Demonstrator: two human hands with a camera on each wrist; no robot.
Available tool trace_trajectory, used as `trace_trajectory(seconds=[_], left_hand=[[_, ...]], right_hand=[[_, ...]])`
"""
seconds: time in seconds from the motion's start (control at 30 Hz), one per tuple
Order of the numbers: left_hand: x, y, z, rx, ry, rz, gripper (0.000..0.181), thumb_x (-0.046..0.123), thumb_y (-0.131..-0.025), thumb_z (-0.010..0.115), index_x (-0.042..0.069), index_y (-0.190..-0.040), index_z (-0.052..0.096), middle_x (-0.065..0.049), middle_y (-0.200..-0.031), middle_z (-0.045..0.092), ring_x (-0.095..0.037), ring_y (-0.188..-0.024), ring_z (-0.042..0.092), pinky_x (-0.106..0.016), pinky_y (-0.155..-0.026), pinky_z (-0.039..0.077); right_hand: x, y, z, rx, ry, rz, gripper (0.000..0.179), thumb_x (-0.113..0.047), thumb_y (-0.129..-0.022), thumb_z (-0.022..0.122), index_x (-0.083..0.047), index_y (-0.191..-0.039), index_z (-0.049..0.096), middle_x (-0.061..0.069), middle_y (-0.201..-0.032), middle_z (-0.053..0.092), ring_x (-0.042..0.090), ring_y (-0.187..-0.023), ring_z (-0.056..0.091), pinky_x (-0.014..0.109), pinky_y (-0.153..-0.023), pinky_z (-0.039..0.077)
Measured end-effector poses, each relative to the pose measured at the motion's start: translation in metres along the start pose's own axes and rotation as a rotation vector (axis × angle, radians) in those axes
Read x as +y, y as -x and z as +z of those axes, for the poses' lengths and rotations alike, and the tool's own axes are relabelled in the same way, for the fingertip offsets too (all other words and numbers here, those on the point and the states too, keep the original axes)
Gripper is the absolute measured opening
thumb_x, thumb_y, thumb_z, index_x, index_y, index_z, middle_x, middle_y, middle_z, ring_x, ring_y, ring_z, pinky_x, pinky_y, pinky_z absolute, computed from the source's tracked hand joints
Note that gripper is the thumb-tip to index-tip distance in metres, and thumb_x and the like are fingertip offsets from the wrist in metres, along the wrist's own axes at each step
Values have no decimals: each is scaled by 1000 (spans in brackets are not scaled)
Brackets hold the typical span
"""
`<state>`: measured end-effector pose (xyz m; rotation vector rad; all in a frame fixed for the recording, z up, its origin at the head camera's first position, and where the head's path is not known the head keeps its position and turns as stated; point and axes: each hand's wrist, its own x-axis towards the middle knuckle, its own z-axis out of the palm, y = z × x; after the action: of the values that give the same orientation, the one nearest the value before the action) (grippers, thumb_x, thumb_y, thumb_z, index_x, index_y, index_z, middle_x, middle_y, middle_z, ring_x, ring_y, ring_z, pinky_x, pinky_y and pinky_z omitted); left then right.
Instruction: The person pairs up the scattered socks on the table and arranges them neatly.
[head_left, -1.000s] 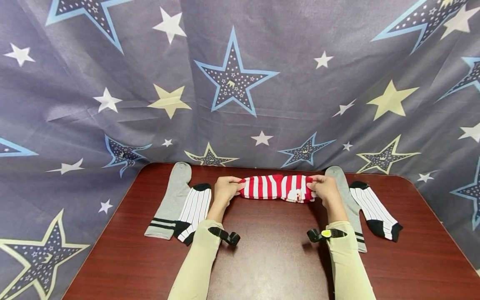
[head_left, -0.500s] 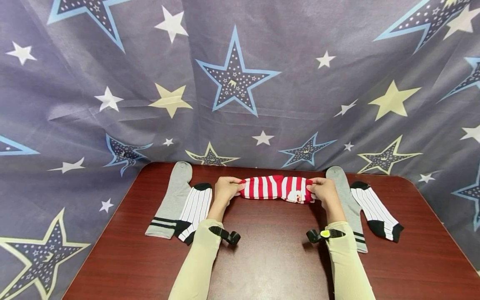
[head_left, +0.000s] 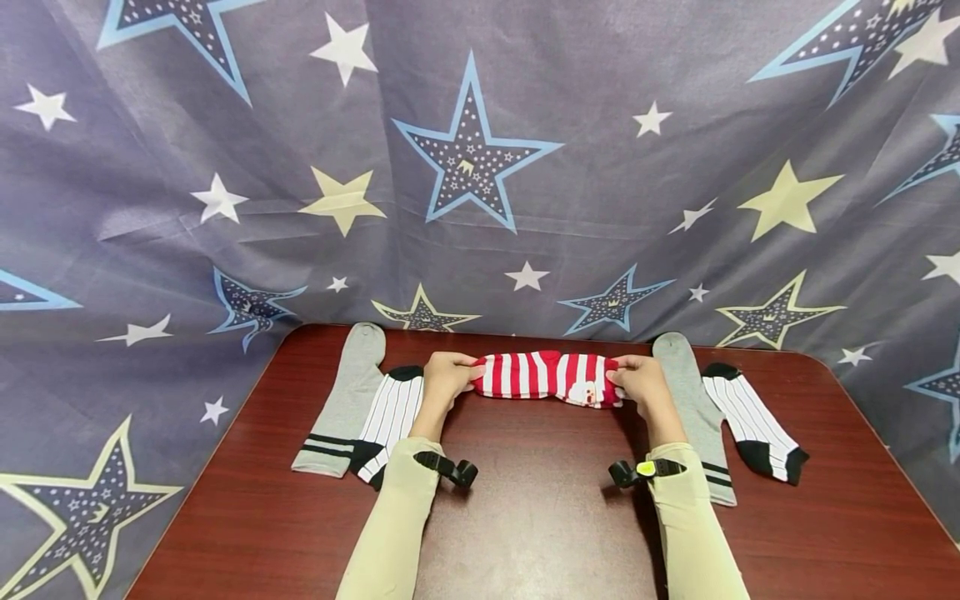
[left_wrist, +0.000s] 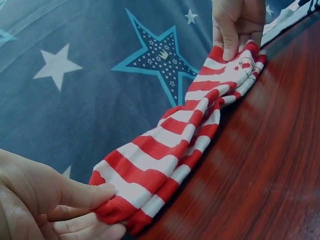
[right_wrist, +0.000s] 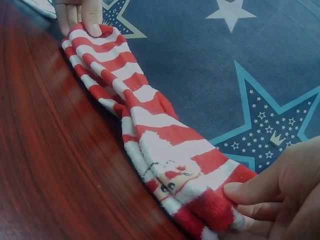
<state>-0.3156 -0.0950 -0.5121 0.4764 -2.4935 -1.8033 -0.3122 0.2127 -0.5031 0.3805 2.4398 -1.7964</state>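
Note:
A pair of red-and-white striped socks (head_left: pixel 525 377), laid one against the other, stretches level between my hands over the far middle of the table. My left hand (head_left: pixel 447 379) pinches the red toe ends, thumb on top and fingers below, as the left wrist view shows. At the opposite end, my right hand (head_left: pixel 645 387) grips the cuffs between thumb and fingers. Near those cuffs, the right wrist view shows a Santa face (right_wrist: pixel 172 175) on each sock. The fabric bunches at the heels in the middle.
Left on the brown table (head_left: pixel 525 517) lie a grey sock (head_left: pixel 341 400) and a white striped ankle sock (head_left: pixel 392 408) with black ends. Another grey sock (head_left: pixel 701 425) and striped ankle sock (head_left: pixel 753 421) lie right. A star-patterned curtain (head_left: pixel 600 208) hangs behind.
Both hands have shifted slightly left together, carrying the striped socks with them. Their hold looks the same, and the other socks lie as before.

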Motion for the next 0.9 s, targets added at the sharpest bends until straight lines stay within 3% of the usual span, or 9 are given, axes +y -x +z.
trace_trajectory(seconds=[0.47,0.9], left_hand=[[5,1,-5,20,19,6,15,9,-78,86,3,-91,81,-18,-95,77,-13,-59,69,-29,-63,62],[-6,-3,-3,28,-38,-16,14,9,-77,87,2,-87,81,-12,-80,77,-8,-49,63,-22,-50,56]], right_hand=[[-3,2,-2,61,54,6,23,0,-91,69,13,-110,63,1,-79,59,3,-58,53,16,-52,50],[1,1,-1,78,67,19,18,0,-88,74,11,-98,64,-5,-66,55,1,-52,50,15,-48,47]])
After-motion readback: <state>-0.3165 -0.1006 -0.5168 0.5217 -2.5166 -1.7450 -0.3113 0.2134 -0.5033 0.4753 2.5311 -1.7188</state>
